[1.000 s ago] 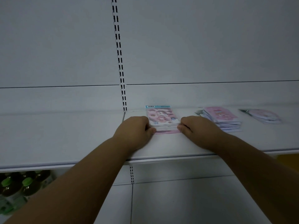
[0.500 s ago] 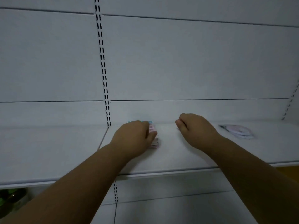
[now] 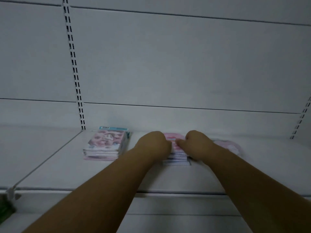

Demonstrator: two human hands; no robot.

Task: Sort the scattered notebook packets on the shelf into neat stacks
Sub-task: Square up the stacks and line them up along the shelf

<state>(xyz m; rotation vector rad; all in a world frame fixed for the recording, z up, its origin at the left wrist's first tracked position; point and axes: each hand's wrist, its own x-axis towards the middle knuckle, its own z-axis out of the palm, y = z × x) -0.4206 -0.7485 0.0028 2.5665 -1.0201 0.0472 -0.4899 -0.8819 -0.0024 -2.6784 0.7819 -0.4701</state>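
Observation:
A neat stack of notebook packets with a pink cartoon cover and blue header [image 3: 106, 143] lies on the white shelf [image 3: 58, 167], left of my hands. My left hand [image 3: 152, 145] and my right hand [image 3: 196, 142] grip the two sides of a second stack of pink notebook packets [image 3: 176, 157], fingers curled around its edges. The hands hide most of that stack's top. A blurred pink round packet [image 3: 228, 146] lies just right of my right hand.
The white back panel carries slotted uprights, one at left [image 3: 74, 68] and one at far right [image 3: 301, 118]. The shelf's front edge [image 3: 168, 192] runs across below my forearms. Something green [image 3: 5, 207] shows on the lower level at far left.
Both hands have left the cartoon-cover stack and moved right onto the second pink stack, which they now grip. The view has shifted, so the first stack now sits at left.

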